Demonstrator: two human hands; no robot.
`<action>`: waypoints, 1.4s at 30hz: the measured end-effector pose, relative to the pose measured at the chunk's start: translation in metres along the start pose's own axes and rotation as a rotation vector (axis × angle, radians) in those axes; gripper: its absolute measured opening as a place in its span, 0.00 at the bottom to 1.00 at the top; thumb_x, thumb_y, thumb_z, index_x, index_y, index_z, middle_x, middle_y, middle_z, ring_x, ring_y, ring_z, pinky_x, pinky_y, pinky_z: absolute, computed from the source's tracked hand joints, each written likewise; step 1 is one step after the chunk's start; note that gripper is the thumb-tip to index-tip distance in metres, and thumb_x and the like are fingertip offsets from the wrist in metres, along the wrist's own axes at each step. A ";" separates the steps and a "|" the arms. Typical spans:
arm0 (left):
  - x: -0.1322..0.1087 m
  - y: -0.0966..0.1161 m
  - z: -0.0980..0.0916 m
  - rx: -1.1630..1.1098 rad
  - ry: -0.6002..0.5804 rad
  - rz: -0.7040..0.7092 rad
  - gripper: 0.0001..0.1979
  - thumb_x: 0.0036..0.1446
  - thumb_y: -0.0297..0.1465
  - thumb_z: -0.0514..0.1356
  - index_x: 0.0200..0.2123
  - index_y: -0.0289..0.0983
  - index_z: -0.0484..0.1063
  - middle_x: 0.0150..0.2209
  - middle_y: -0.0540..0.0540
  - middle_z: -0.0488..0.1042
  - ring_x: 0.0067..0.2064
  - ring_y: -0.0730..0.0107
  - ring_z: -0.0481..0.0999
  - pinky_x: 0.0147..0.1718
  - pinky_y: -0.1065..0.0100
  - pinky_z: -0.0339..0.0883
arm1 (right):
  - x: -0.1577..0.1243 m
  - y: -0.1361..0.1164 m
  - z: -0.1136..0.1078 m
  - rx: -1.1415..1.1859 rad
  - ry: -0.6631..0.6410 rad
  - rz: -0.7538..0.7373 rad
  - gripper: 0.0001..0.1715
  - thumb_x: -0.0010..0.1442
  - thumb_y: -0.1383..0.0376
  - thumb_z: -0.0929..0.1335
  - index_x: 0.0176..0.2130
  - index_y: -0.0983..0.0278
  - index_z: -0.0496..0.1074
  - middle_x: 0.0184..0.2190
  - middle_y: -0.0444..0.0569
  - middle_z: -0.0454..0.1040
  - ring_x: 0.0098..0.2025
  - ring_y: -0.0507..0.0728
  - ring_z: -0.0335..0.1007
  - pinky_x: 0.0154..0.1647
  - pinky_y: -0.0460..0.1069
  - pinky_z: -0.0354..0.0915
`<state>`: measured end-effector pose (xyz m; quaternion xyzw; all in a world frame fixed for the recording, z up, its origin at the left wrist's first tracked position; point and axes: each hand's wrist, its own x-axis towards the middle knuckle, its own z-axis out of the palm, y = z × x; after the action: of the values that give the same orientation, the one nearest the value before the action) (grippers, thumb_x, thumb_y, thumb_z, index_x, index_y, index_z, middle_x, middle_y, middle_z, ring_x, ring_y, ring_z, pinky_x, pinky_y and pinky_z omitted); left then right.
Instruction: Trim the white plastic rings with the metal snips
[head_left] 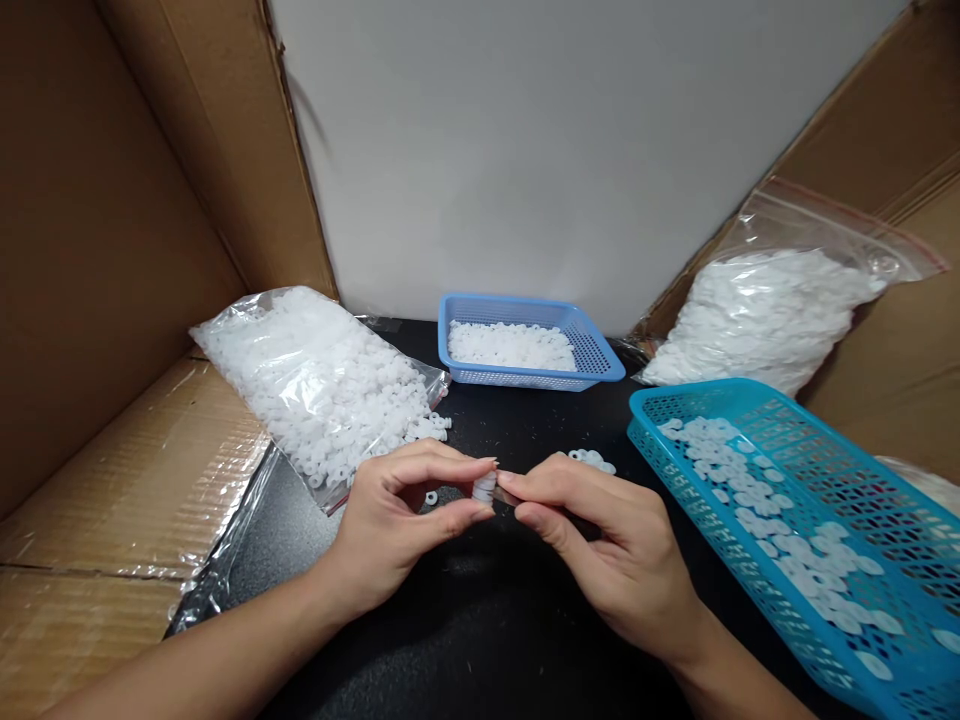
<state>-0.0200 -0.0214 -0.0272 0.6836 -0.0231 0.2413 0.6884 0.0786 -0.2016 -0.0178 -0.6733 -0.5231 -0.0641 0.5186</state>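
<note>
I work over a black tabletop (480, 640), speckled with a few pale crumbs. My left hand (405, 505) pinches a short stack of white rings (484, 488) between thumb and forefinger, just above the table's middle. My right hand (607, 535) meets the stack's right end with its fingertips drawn close together (whether they grip a ring, I cannot tell). A plain white panel (570, 150) stands behind, with brown cardboard (90, 250) walling my left and more cardboard sheeting (892, 140) on my right. Against the panel's foot sits a blue basket (532, 377) of rings; a bulging clear bag (322, 385) slumps to its left, spilling some. At my right lies a teal basket (817, 480) holding scattered white pieces, and behind it another full bag (757, 310) leans on the cardboard.
</note>
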 end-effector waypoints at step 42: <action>-0.002 -0.001 0.004 -0.029 0.008 -0.088 0.08 0.51 0.28 0.74 0.36 0.37 0.82 0.35 0.44 0.83 0.36 0.66 0.82 0.38 0.68 0.76 | -0.003 0.001 0.017 0.393 0.097 0.436 0.24 0.56 0.46 0.77 0.41 0.60 0.76 0.28 0.43 0.74 0.27 0.52 0.71 0.25 0.44 0.69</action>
<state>-0.0202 -0.0258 -0.0282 0.6728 0.0063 0.2130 0.7085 0.0700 -0.1905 -0.0277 -0.6525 -0.3433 0.1191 0.6650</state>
